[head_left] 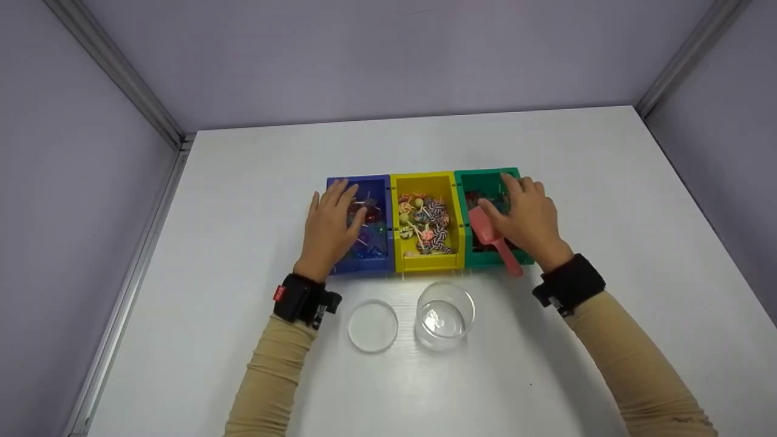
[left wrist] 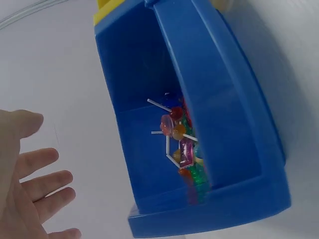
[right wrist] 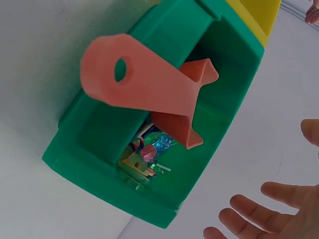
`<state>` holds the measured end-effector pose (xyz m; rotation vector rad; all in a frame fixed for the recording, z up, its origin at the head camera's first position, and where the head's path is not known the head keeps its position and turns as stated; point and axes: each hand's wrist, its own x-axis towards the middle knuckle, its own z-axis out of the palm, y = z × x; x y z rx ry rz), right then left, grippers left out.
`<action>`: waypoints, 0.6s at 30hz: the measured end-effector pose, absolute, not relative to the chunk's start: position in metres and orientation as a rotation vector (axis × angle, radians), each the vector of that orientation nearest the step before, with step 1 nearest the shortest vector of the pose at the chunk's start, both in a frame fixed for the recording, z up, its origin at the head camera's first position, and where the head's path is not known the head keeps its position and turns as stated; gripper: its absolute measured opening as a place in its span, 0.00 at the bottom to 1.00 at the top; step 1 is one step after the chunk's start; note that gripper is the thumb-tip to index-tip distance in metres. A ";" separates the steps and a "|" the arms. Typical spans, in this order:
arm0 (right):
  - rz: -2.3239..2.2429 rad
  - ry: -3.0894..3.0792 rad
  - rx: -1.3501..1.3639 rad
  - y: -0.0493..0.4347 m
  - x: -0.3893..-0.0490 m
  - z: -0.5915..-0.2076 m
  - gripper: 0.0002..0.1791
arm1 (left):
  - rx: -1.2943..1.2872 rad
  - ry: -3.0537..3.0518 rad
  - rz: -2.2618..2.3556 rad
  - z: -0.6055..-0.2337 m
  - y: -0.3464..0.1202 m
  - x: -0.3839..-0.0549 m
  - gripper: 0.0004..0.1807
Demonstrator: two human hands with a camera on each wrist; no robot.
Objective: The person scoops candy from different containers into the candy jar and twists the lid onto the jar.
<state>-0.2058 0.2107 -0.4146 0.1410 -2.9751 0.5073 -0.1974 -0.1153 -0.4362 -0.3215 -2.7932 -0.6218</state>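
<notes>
My left hand (head_left: 328,227), fingers spread, is over the left side of the blue bin (left wrist: 229,149), which contains wrapped candies and lollipops (left wrist: 178,132). On the right, my other hand (head_left: 531,218) is above the right side of the green bin (right wrist: 99,134) with its fingers apart. A pink scoop (right wrist: 144,82) rests in that green bin, its handle sticking out over the front edge. Shiny wrapped candies (right wrist: 154,147) lie beneath the scoop. Both wrist views show the hands holding nothing.
Between those two bins stands a yellow bin (head_left: 428,262) with striped lollipops (head_left: 434,212), joined in one row. In front of the row are a clear open jar (head_left: 446,328) and a round clear lid (head_left: 373,326) on the white table (head_left: 200,273). Pale walls surround the table.
</notes>
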 end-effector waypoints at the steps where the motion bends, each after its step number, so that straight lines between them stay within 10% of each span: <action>1: 0.525 -2.975 0.139 0.211 -0.206 -0.415 0.40 | -0.317 -2.783 -0.643 -0.438 -0.116 -0.197 0.26; 18: 0.776 -2.888 0.148 0.216 -0.194 -0.430 0.23 | -0.108 -2.629 -1.017 -0.467 -0.129 -0.188 0.26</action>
